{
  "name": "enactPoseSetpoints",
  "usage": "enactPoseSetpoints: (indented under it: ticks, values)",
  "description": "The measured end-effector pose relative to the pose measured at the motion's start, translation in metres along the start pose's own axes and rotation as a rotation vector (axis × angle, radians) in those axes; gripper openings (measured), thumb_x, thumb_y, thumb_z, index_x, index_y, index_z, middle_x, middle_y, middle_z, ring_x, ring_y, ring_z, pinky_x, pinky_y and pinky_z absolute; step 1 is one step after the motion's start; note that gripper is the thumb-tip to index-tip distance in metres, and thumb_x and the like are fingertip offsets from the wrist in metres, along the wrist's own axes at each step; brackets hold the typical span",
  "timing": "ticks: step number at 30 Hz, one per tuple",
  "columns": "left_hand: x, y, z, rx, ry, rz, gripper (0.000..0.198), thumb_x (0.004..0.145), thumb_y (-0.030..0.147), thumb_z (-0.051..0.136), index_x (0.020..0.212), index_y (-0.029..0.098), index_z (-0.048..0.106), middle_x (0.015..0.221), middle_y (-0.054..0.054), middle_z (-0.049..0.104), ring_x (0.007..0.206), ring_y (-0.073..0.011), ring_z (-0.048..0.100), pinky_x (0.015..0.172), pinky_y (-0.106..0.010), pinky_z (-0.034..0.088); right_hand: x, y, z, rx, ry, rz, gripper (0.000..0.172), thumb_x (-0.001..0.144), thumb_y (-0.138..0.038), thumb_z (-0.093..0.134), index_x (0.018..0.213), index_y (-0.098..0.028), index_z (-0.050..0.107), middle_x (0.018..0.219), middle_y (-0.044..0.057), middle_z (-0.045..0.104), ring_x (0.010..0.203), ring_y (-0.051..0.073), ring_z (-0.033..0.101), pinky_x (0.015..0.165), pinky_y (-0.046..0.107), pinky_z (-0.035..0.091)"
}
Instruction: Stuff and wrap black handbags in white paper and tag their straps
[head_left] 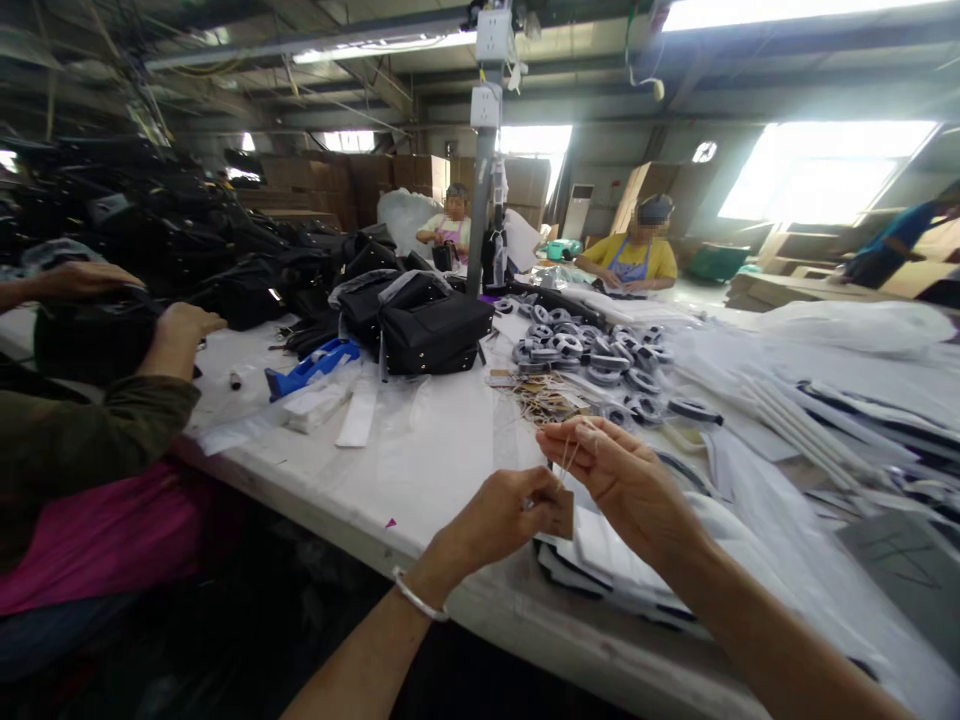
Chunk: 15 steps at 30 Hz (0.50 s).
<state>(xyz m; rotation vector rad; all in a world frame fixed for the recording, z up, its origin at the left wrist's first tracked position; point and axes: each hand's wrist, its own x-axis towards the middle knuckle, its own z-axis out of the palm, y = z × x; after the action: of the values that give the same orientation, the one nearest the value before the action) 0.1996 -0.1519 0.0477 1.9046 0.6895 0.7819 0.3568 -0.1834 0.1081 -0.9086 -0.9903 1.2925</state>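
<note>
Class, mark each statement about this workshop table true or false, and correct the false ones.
1. The left hand pinches a small brown cardboard tag. True.
2. The right hand holds scissors. False: it pinches the tag's thin string.
3. A blue plastic tape dispenser lies on the white table. True.
4. The black fabric bag lies on the floor. False: it sits on the table.
5. A silver bangle circles the right wrist. False: it is on the left wrist.

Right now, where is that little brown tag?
Head view, bottom centre: the brown tag sits in the left hand, its string pinched by the right hand, above the white table.
</note>
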Motion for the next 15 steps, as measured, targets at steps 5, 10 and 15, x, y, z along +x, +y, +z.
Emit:
enactPoseSetpoints:
  ticks: [5,10,15]
  values:
    - [0.022,-0.008,-0.002,-0.107,0.026,0.024,0.031,0.088,0.029,0.059,0.118,0.02,0.062,0.1,-0.004,0.071,0.092,-0.0181,0.066,0.084,-0.028,0.05,0.003,-0.023,-0.027,-0.366,0.073,-0.061,0.041,0.077,-0.057,0.074,0.09,-0.019,0.066,0.068,0.0,0.064,0.047,0.008,0.046,0.045,0.021,0.036]
    - [0.044,-0.061,-0.017,0.357,0.168,-0.242,0.02,0.088,0.022,0.052,0.099,0.021,0.069,0.105,-0.007,0.071,0.098,-0.0227,0.065,0.09,-0.033,0.047,0.026,-0.044,-0.077,-1.348,0.028,-0.102,0.022,0.09,-0.038,0.055,0.083,-0.02,0.066,0.055,-0.002,0.056,0.05,0.011,0.048,0.052,0.024,0.031]
    - [0.075,-0.1,0.001,0.383,0.06,-0.325,0.028,0.083,0.013,0.049,0.097,0.019,0.073,0.11,-0.011,0.072,0.107,-0.0262,0.063,0.098,-0.037,0.043,0.079,-0.002,-0.106,-1.602,-0.189,0.351,0.021,0.082,-0.012,0.052,0.097,-0.019,0.065,0.06,0.0,0.061,0.051,0.012,0.052,0.051,0.023,0.03]
